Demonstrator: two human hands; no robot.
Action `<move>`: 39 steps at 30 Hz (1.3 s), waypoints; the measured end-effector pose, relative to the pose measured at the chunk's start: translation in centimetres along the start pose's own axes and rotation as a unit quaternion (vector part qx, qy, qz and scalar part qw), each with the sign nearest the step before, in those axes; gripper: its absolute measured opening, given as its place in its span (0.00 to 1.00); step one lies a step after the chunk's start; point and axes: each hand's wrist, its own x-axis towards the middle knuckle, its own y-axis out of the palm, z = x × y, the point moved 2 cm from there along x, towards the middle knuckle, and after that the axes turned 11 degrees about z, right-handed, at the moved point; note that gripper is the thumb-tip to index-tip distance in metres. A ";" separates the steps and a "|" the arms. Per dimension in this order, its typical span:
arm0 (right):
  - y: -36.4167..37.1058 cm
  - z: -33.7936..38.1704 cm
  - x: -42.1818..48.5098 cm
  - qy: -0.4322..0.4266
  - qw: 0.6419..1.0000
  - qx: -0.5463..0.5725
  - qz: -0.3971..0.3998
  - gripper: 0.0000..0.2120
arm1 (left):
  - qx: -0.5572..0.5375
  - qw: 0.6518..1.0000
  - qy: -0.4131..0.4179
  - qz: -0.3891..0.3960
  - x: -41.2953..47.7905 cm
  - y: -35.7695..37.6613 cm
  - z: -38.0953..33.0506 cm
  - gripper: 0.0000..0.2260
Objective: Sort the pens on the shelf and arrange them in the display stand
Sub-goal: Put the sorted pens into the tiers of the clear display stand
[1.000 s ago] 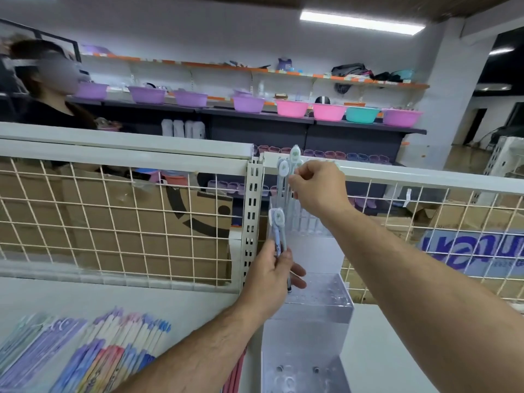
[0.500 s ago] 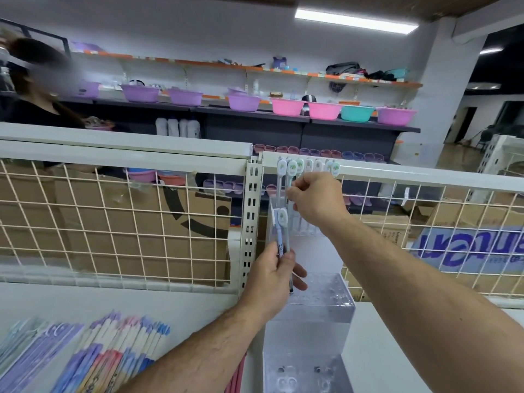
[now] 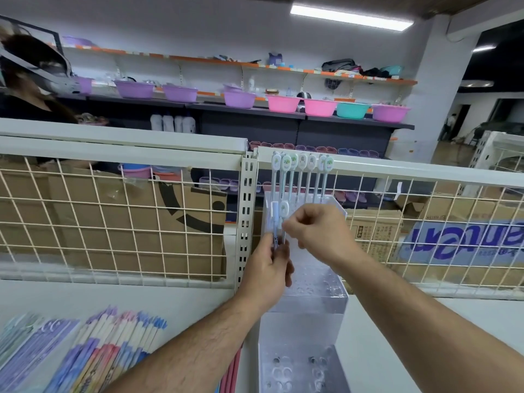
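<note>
Head view: the left hand [image 3: 268, 275] grips a pen [image 3: 274, 215] upright, the right hand [image 3: 317, 231] pinches a second pen [image 3: 284, 208] just beside it, near a row of pens [image 3: 302, 171] standing in the clear display stand [image 3: 312, 304].

A retail shop floor — white gondola shelving [image 3: 85, 302] with wire-mesh backing [image 3: 113, 222] runs across the foreground, where a clear acrylic display stand [image 3: 309, 307] holds a row of capped pens [image 3: 302, 177] and packs of coloured pens [image 3: 113, 344] lie side by side on the shelf. Behind, dark wall shelves [image 3: 340, 123] carry purple, pink and teal plastic basins [image 3: 283, 103] under orange edge strips [image 3: 198, 58] — cardboard stock cartons [image 3: 184, 222] stand stacked beyond the mesh
</note>
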 end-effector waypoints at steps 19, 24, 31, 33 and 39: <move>-5.1 4.8 2.4 -0.025 0.994 0.011 -0.106 0.07 | -0.035 0.999 -0.034 -0.002 -0.3 -0.1 -0.4 0.08; -5.9 6.0 4.0 -0.047 0.985 -0.018 -0.166 0.05 | -0.038 0.999 -0.036 -0.009 -0.3 -0.1 -0.4 0.10; -4.5 5.1 5.0 -0.040 0.986 -0.042 -0.156 0.07 | -0.037 0.998 -0.042 -0.012 -0.2 -0.1 -0.2 0.11; -4.2 4.6 5.2 -0.037 0.987 -0.054 -0.150 0.06 | -0.036 0.998 -0.044 -0.012 -0.2 -0.1 -0.2 0.10; -3.2 3.4 5.8 -0.013 0.989 -0.099 -0.109 0.06 | -0.035 0.998 -0.043 -0.010 0.0 -0.1 -0.1 0.10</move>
